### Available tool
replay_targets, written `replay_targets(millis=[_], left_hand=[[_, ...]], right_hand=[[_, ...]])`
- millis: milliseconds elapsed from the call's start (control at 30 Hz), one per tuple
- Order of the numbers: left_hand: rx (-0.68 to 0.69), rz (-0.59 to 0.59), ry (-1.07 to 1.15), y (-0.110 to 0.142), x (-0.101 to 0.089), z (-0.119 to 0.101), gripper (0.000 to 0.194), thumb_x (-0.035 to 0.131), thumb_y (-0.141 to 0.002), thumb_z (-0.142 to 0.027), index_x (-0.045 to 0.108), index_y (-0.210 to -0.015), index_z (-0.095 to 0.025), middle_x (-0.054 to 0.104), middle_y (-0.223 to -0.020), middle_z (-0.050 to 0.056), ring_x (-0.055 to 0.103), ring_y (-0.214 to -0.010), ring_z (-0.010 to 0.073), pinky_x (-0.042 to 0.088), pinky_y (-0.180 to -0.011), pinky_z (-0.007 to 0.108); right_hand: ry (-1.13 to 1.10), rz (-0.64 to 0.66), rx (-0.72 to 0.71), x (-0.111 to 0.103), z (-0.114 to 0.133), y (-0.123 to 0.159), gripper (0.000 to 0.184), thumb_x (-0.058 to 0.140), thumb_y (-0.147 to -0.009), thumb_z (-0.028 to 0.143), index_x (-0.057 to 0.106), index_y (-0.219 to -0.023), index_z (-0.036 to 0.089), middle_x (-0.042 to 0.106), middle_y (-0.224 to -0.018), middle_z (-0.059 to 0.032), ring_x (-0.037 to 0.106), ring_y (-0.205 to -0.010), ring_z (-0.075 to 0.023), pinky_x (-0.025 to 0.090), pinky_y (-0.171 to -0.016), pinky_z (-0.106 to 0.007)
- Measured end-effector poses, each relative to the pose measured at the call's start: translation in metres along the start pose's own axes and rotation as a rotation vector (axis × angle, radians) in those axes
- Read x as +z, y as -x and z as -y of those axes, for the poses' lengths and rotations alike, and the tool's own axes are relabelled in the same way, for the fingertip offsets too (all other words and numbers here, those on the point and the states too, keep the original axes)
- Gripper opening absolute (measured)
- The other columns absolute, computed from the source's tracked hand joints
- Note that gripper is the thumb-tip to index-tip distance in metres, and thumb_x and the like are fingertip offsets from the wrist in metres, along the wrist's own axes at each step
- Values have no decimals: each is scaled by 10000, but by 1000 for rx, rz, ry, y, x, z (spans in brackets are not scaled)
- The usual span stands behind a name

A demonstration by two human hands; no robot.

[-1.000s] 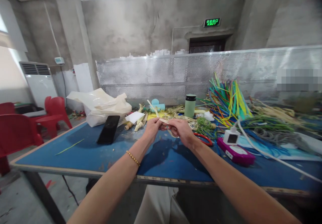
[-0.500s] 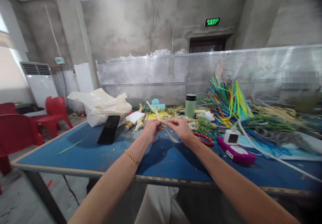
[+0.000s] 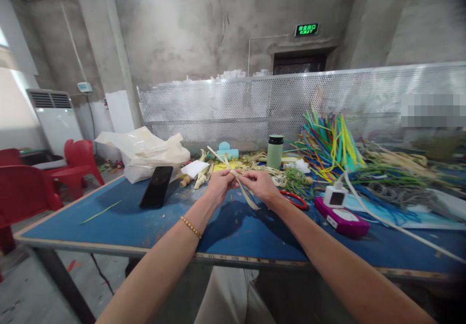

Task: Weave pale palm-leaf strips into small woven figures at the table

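Both hands meet above the blue table [image 3: 120, 236], fingers closed on pale, flat strips that look like dried plant leaf. My left hand [image 3: 221, 186] pinches a pale strip [image 3: 249, 198] where the pieces cross; a gold bead bracelet [image 3: 191, 227] circles that wrist. Close beside it, my right hand [image 3: 260, 184] grips the strips between thumb and fingers. One end sticks up to the upper left, and a longer tail hangs down to the right below the fingers. The exact crossing is partly hidden by the fingertips.
A black phone [image 3: 157, 187] and a white plastic bag [image 3: 153, 151] lie left. Behind the hands stands a green bottle [image 3: 274, 152]. To the right are red-handled scissors [image 3: 294, 200], a purple box [image 3: 342, 217] with a white charger, a white cable and colourful strips [image 3: 333, 142].
The strip's upper end has tilted further left, and its lower tail has shifted a little. Both hands stay close together in nearly the same place.
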State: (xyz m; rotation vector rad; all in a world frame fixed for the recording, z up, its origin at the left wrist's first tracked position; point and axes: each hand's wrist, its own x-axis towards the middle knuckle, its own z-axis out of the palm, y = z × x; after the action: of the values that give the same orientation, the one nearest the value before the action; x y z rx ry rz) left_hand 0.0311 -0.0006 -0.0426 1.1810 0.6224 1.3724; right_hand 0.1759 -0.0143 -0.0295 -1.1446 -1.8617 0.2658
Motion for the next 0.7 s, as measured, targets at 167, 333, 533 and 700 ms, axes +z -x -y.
replay_targets(millis=[167, 333, 533, 700], left_hand=[[-35, 52, 47, 1, 0, -1, 138, 676, -665, -166, 680, -755, -61, 613, -582, 46, 525, -489, 85, 398, -524, 224], [-80, 88, 69, 1, 2, -3, 138, 670, -637, -107, 681, -765, -54, 591, -567, 36, 517, -506, 86, 381, -509, 216], [-10, 91, 36, 3, 3, 0, 186, 748, -638, -212, 674, -719, -62, 581, -593, 28, 480, -505, 64, 370, -519, 222], [10, 82, 3, 2, 1, 2, 195, 734, -645, -212, 689, -763, -63, 549, -532, 7, 473, -484, 74, 359, -516, 225]], right_hand=[[29, -61, -17, 2, -3, 0, 438, 545, -778, 499, 623, -535, 143, 515, -494, -2, 415, -498, -104, 276, -478, -228], [26, -14, -2, 3, -9, -2, 304, 571, -735, 371, 640, -554, 137, 562, -534, -12, 461, -530, -113, 311, -511, -222], [36, -29, -15, 2, -10, -2, 282, 558, -726, 337, 611, -526, 146, 527, -499, 1, 441, -510, -111, 294, -494, -223], [23, -4, -12, 2, -10, -2, 307, 549, -758, 365, 611, -548, 149, 534, -501, -4, 447, -501, -113, 291, -491, -227]])
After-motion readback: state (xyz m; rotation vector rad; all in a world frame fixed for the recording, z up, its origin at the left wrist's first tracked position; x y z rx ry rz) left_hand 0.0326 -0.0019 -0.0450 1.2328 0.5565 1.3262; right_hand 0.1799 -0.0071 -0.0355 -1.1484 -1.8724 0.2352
